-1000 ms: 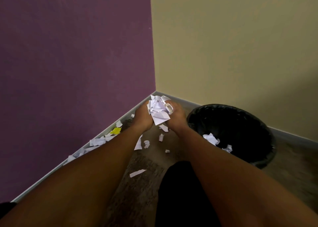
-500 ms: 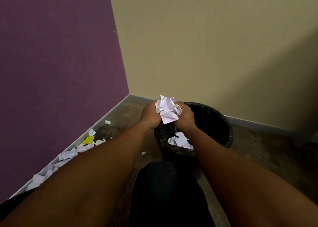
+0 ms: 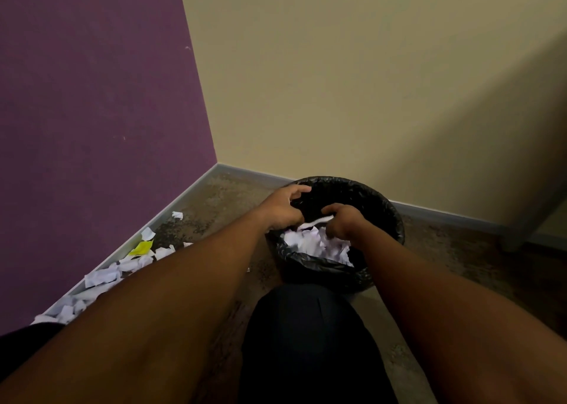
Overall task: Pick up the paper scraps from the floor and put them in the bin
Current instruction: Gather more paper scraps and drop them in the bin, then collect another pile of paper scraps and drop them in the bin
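Both hands, left [image 3: 283, 209] spreading open and right [image 3: 343, 221] curling loosely, are emptying scraps [image 3: 316, 241] into the bin [image 3: 389, 216], leaving more paper [image 3: 104, 273] lying along the floor's left edge.

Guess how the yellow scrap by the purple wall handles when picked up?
The yellow scrap looks thin and creased, so probably floppy and very light. It lies among white scraps against the baseboard, so fingers will likely catch neighbours too.

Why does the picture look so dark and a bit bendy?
Head view: the light is dim; a big shadow falls across the beige wall on the right; the wide lens stretches the arms; the white scraps in the bin look bright but slightly smeared.
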`<state>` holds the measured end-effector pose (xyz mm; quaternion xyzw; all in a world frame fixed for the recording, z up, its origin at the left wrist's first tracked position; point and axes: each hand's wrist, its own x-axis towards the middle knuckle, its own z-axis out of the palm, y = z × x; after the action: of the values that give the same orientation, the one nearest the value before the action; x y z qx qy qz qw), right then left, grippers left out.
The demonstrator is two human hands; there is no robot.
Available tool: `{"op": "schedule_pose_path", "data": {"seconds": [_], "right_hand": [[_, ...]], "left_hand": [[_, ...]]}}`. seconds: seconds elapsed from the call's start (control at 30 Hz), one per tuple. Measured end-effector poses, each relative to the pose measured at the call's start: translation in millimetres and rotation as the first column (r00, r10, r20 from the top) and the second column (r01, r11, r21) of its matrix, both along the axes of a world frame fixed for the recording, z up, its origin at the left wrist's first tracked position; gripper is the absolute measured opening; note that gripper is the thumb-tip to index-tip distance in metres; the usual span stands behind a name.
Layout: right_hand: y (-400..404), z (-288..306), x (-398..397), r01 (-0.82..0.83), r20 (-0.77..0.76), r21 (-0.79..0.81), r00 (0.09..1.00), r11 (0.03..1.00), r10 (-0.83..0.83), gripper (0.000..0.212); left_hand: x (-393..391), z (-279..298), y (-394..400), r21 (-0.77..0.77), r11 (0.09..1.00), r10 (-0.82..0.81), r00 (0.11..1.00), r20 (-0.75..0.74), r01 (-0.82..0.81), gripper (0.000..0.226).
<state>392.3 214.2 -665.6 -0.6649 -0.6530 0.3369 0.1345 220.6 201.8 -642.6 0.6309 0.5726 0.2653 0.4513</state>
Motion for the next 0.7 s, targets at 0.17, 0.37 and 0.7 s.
{"op": "schedule_pose_path", "data": {"seconds": [0.17, 0.37, 0.7], "right_hand": [[-5.1, 12.6, -21.3, 0.037, -0.068, 0.093, 0.997, 0.995, -0.031, 0.047], [-17.2, 37.4, -68.2, -0.011, -0.081, 0.172, 0.996, 0.985, 0.025, 0.042], [-30.2, 26.8, -198.8, -0.002, -0.15, 0.176, 0.988, 0.984, 0.029, 0.038]], "left_hand": [[-14.5, 3.2, -6.5, 0.108, 0.991, 0.076, 0.996, 0.056, -0.081, 0.069], [-53.0, 4.4, -19.8, 0.239, 0.952, 0.172, 0.98, 0.105, -0.193, 0.056], [-157.7, -31.2, -32.3, 0.286, 0.883, 0.353, 0.928, 0.12, -0.373, 0.049]]}}
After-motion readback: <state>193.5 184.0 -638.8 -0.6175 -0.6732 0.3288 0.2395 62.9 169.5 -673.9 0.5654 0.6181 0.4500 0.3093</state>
